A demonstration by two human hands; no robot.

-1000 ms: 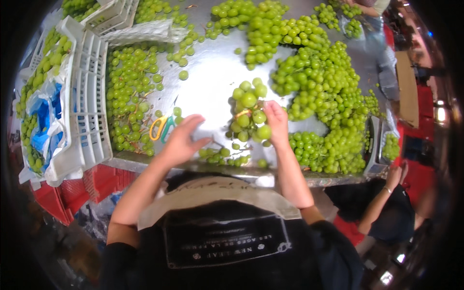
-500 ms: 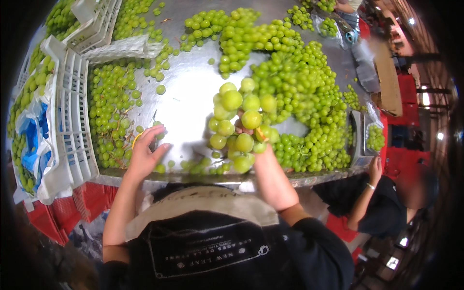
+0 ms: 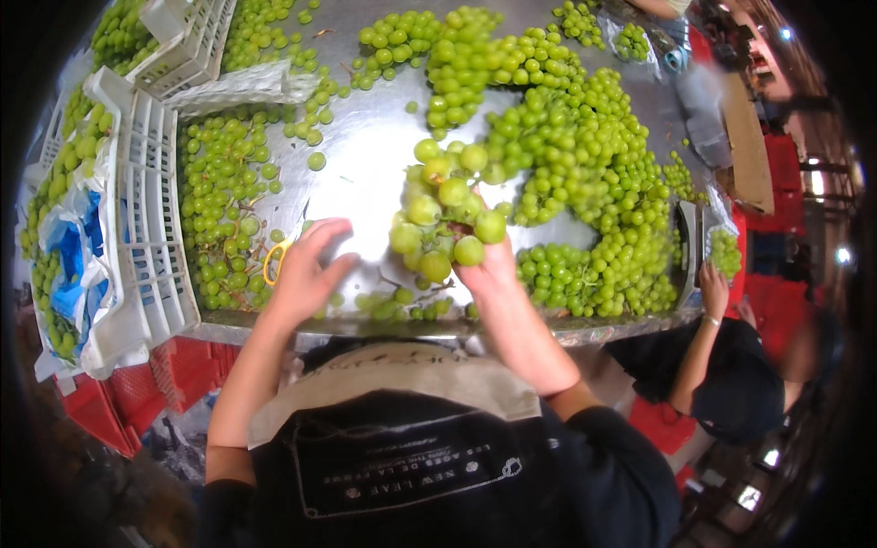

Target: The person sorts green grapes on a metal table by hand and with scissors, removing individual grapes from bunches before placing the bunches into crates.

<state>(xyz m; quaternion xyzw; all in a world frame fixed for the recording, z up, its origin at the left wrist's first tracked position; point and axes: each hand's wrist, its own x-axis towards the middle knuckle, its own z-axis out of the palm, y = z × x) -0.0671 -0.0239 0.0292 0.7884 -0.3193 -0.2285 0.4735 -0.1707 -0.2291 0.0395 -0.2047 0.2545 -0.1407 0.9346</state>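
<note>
Raised over the metal table, a bunch of green grapes (image 3: 454, 192) is held from below by my right hand (image 3: 493, 269); the grapes hide part of its fingers. My left hand (image 3: 312, 269) hovers left of the bunch, fingers and thumb stretched apart, nothing visible between them. Against its outer side shows a yellow looped handle (image 3: 274, 263), which looks like that of scissors. Whether the hand touches it I cannot tell. Several more bunches (image 3: 585, 164) are heaped to the right and behind, and loose grapes (image 3: 215, 201) with bits of stem lie to the left.
White plastic crates (image 3: 146, 219) with grapes and a blue-and-white bag stand along the left. A white wrap (image 3: 242, 93) lies at the back left. At the right, another person's hand (image 3: 714, 290) is by a small bunch (image 3: 724, 253). The table's metal edge (image 3: 411, 331) runs before me.
The held bunch has turned and sits a little left of where it was. My left hand has come right and up, showing more of the yellow loop. The other person's hand has risen to the small bunch.
</note>
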